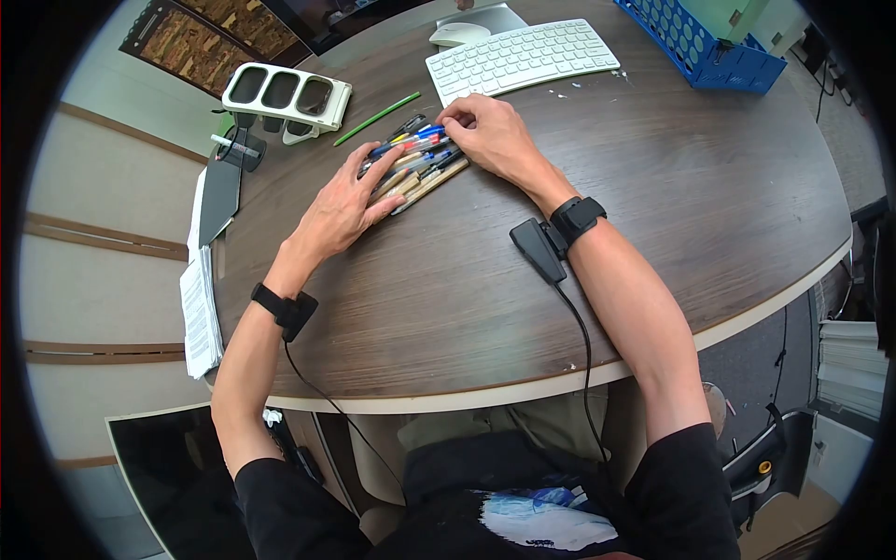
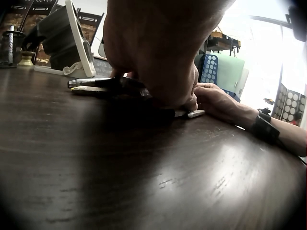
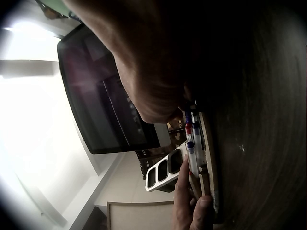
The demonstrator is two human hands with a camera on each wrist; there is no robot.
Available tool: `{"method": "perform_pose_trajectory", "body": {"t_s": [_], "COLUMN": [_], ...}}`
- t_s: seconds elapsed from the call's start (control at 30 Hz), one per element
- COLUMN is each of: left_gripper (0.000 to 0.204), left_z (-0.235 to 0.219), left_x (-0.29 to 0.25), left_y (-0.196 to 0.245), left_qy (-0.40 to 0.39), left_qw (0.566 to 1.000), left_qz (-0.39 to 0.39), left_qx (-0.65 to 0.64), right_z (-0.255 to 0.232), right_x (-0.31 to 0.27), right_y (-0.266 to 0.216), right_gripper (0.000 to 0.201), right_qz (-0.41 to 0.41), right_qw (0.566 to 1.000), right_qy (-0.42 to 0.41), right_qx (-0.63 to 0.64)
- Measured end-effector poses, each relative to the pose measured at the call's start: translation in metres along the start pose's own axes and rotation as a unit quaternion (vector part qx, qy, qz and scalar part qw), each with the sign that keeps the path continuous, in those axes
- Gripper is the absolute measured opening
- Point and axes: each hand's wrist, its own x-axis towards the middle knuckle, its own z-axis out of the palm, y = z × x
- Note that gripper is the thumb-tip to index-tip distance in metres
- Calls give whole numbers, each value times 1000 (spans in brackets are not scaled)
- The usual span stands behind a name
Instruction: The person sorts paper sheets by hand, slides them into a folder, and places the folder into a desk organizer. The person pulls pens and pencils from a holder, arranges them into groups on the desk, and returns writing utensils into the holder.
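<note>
A loose bundle of pens and pencils (image 1: 431, 170) lies on the desk in front of the keyboard, seen in the head view. My left hand (image 1: 341, 210) is around its left end, thumb on the near side and fingers over the far side. At the other end, my right hand (image 1: 495, 140) has curled fingers at the pen ends, by a blue pen (image 1: 431, 132); its fingertips are partly hidden. The right wrist view shows capped pens (image 3: 191, 149) side by side between the two hands. Beyond the bundle a green pencil (image 1: 377, 119) lies apart.
A white keyboard (image 1: 523, 58) and mouse (image 1: 459, 35) stand behind the hands. To the left are a white three-slot holder (image 1: 329, 119), a dark mesh cup (image 1: 245, 154) and stacked papers (image 1: 199, 313). A blue basket (image 1: 700, 56) sits at the back right. Cables hang from both wrist cameras.
</note>
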Motion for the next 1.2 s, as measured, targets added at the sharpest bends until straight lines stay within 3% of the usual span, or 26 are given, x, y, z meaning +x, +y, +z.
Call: {"method": "perform_pose_trajectory", "body": {"t_s": [0.23,0.5,0.6,0.83,0.93,1.13,1.2], "left_gripper": [66,65,65,72,78,108,120], "left_z": [4,22,15,15,12,5,6], "left_x": [-1,-5,-2,1,0,-3,-9], "left_y": [-1,-2,1,-7,-12,-12,1], "left_qy": [8,97,59,54,36,-3,72], "left_qw": [1000,994,998,998,999,999,995], "left_qz": [5,45,26,27,26,-4,27], "left_qx": [-6,34,12,22,23,-32,67], "right_z": [2,1,-3,0,1,0,0], "right_x": [1,-1,-4,0,1,1,1], "right_y": [2,-1,-3,1,1,-2,-1], "right_gripper": [30,29,29,31,31,31,31], "right_qz": [-9,-16,-13,-9,-4,-3,-2], "right_qw": [1000,1000,1000,1000,1000,1000,1000], "right_qy": [4,4,8,-1,-4,1,1], "right_qx": [1,-1,-8,-12,-11,-9,-7]}}
